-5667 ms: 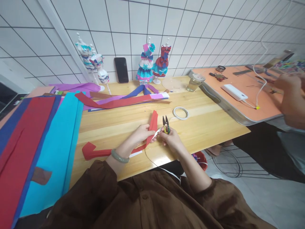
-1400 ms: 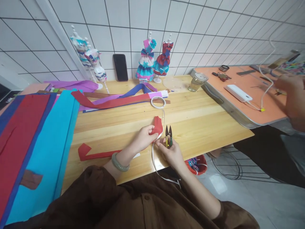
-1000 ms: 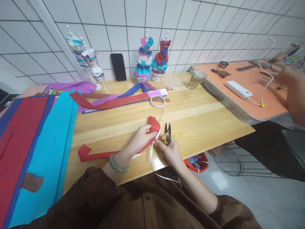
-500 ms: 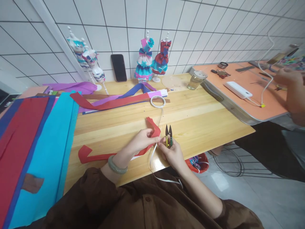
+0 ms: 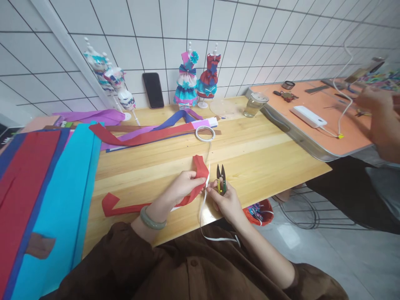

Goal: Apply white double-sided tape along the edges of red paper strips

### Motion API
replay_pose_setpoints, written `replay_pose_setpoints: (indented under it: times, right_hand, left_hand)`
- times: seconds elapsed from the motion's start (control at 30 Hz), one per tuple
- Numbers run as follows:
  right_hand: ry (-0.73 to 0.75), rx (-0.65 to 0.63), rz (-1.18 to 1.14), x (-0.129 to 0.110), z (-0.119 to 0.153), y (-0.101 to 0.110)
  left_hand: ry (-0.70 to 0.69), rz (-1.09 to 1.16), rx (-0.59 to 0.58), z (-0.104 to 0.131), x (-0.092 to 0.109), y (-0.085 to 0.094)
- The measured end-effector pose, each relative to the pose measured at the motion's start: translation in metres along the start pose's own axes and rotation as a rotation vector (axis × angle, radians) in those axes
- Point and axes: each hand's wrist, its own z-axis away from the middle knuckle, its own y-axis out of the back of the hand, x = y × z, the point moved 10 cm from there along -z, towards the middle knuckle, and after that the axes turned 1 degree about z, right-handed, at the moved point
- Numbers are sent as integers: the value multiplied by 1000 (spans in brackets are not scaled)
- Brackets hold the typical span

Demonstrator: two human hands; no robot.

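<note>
My left hand (image 5: 183, 186) pinches a long red strip (image 5: 201, 166) of cloth or crepe paper between thumb and fingers. One end of that strip stands up beyond the thumb; the rest trails left under my wrist across the wood. In my right hand (image 5: 228, 201) lies a pair of thread snips (image 5: 221, 174), dark blades apart and pointing away from me. Its thumb and fingertip also close near a narrow white tape (image 5: 203, 214) at the red strip's edge; whether they grip it I cannot tell. The white tape hangs down over the table edge.
A tape roll (image 5: 205, 140) lies behind my hands. Coloured sheets (image 5: 59, 187) cover the left side. Dressed miniature stands (image 5: 186, 83), a phone (image 5: 153, 90) and a glass jar (image 5: 254, 106) stand along the back. Another person's hand (image 5: 376, 104) is over the orange table at right.
My left thumb has drawn slightly back from my right fingertips, with the red strip turned flatter toward me. More white tape shows between the hands. The view has shifted slightly.
</note>
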Motion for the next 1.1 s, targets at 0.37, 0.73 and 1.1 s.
replay_pose_setpoints:
  times: [0.37, 0.73, 1.1]
  right_hand:
    - [-154, 60, -258, 1, 20, 17]
    - [-620, -310, -758, 4, 72, -56]
    - [-618, -291, -789, 7, 76, -62]
  left_hand:
    - [27, 30, 13, 1, -3, -2]
    - [0, -17, 41, 6, 6, -1]
    - [66, 111, -32, 4, -4, -6]
